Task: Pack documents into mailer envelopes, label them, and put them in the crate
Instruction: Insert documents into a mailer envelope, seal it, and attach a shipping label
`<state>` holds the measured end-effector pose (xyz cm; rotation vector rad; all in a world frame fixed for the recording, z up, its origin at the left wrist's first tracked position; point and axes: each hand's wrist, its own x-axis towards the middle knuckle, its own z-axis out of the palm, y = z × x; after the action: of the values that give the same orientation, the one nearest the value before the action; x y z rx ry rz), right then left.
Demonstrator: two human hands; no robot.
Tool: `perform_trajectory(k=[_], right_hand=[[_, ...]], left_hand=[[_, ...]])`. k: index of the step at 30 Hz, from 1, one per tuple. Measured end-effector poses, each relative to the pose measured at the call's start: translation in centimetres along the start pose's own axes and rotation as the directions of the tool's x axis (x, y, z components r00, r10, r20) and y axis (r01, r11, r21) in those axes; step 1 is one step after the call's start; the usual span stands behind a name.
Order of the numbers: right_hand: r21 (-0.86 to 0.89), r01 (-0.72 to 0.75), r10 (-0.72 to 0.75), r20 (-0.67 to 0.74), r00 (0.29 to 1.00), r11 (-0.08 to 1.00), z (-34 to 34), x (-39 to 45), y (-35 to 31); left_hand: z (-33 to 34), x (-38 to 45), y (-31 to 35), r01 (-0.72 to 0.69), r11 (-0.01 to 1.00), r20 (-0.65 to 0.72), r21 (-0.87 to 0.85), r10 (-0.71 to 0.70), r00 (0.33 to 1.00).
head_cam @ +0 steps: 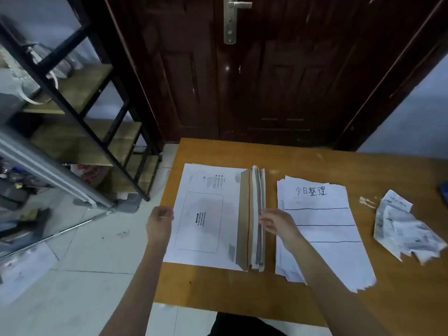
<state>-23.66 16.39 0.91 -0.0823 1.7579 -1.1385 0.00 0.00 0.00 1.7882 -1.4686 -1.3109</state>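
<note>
Mailer envelope (206, 214) lies flat on the wooden table (303, 161), its brown flap (244, 219) raised along the right edge. Left hand (158, 223) pinches the envelope's left edge, fingers curled shut. Right hand (278, 224) grips the document sheets (259, 190) at the envelope's mouth. Just right sits a paper stack (322, 229); loose labels (404, 229) lie far right.

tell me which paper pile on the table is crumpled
The far-right pile of small slips is crumpled. The lined sheet stack and the mailer envelope lie flat.
</note>
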Motion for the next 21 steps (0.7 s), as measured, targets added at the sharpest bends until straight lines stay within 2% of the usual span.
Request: perform_trajectory(k=[2,4,6,8,13,16,21], right_hand=[[-0.191,-0.019,0.008,-0.058,0.998,0.981,1.1,0.6,0.2],[-0.357,-0.054,0.009,-0.126,0.992,0.933,2.1,0.9,0.8],[-0.419,-0.056,-0.041,-0.22,0.975,0.906,2.6,0.9,1.7],[-0.453,-0.057,-0.075,-0.267,0.961,0.89,2.7,0.5,1.9],[-0.57,-0.046,-0.119,-0.248,0.962,0.82,3.0,0.6,2.4],[-0.636,-0.01,-0.174,-0.226,0.958,0.771,2.7,1.3,2.6],[-0.652,0.042,-0.255,-0.235,0.938,0.757,1.6,2.0,3.1]], left_hand=[[0.8,0.2,-0.5,0.064,0.948,0.028,0.311,-0.077,0.997],[1.5,0.3,-1.4,0.137,0.838,0.036,0.529,-0.183,0.982],[1.7,0.2,-2.1,0.147,0.741,0.034,0.655,-0.223,0.974],[1.8,0.3,-2.3,0.099,0.668,0.041,0.737,-0.19,0.981],[2.1,0.0,-2.5,0.068,0.601,-0.003,0.796,-0.108,0.994],[2.0,0.0,-2.8,0.067,0.644,-0.024,0.762,-0.075,0.997],[2.5,-0.1,-2.1,0.072,0.727,0.013,0.683,-0.11,0.994]])
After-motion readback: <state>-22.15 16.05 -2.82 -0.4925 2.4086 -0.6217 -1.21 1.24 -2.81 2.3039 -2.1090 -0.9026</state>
